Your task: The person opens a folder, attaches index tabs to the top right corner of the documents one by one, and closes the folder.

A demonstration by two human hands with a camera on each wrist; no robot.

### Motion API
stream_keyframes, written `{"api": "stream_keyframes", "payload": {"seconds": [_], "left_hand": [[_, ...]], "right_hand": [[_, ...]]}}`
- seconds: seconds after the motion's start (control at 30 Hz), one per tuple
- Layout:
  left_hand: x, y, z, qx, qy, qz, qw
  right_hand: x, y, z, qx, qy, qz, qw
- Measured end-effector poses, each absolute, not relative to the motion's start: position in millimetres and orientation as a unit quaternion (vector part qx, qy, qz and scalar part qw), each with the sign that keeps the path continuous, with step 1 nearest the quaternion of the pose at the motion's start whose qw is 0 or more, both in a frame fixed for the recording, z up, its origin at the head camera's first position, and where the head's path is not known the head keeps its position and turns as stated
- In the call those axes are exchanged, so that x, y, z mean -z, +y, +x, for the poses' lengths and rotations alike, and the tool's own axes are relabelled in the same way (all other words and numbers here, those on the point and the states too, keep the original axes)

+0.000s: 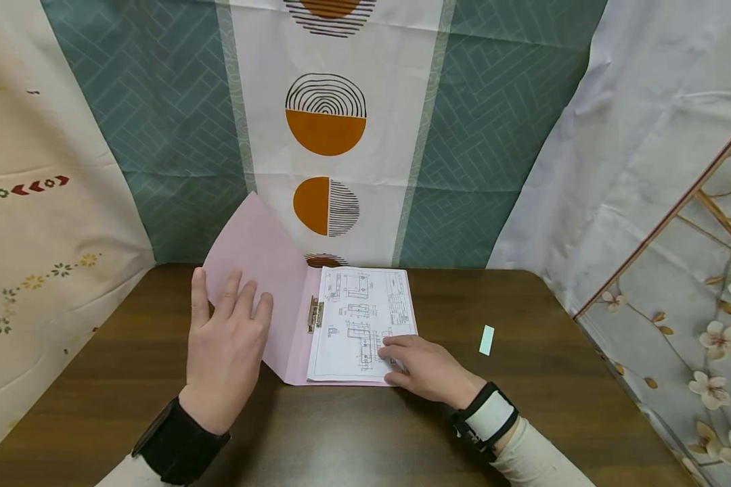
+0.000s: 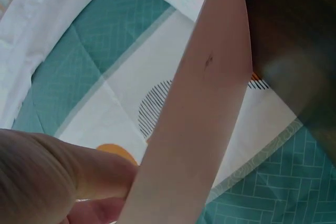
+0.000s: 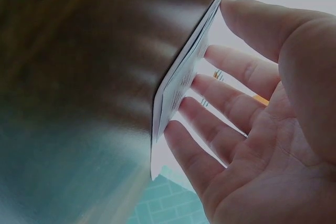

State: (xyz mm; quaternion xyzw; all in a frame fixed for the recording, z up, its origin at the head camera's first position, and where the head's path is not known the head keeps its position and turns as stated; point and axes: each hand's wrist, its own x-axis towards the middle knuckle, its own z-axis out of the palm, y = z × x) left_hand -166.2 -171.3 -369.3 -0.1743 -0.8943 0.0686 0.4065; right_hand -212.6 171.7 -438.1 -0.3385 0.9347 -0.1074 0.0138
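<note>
A pink folder (image 1: 264,270) stands open on the table, its cover raised and leaning left. My left hand (image 1: 228,345), fingers mostly straight and spread, lies against the raised cover; in the left wrist view its thumb (image 2: 100,174) meets the cover (image 2: 194,108). A brass-coloured clip (image 1: 315,315) sits along the spine, beside sheets of technical drawings (image 1: 359,304). My right hand (image 1: 429,368) rests its fingertips on the lower right of those sheets, fingers (image 3: 220,90) loosely extended, the thumb near the lower edge.
A small mint-green paper strip (image 1: 486,340) lies on the dark wooden table (image 1: 463,297), right of the folder. Patterned cloth (image 1: 512,122) hangs behind the table, with light cloths on both sides.
</note>
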Motion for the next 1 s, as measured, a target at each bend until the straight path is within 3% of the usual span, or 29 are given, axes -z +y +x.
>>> {"api": "stream_keyframes", "payload": {"seconds": [0.27,0.6,1.0], "left_hand": [[387.9,-165.1,-170.7,-0.066,-0.917,-0.187,0.347],[410.6,-123.9,-189.6,-0.081,-0.970,-0.170,0.152],[431.7,-99.8,-214.8,0.003,-0.985,-0.151,0.087]], "right_hand": [[439.3,171.4,-214.1,0.103,0.935,-0.339,0.012],[439.4,172.4,-212.9,0.108,0.936,-0.334,0.010],[441.3,172.3,-212.5,0.096,0.936,-0.339,0.000]]}}
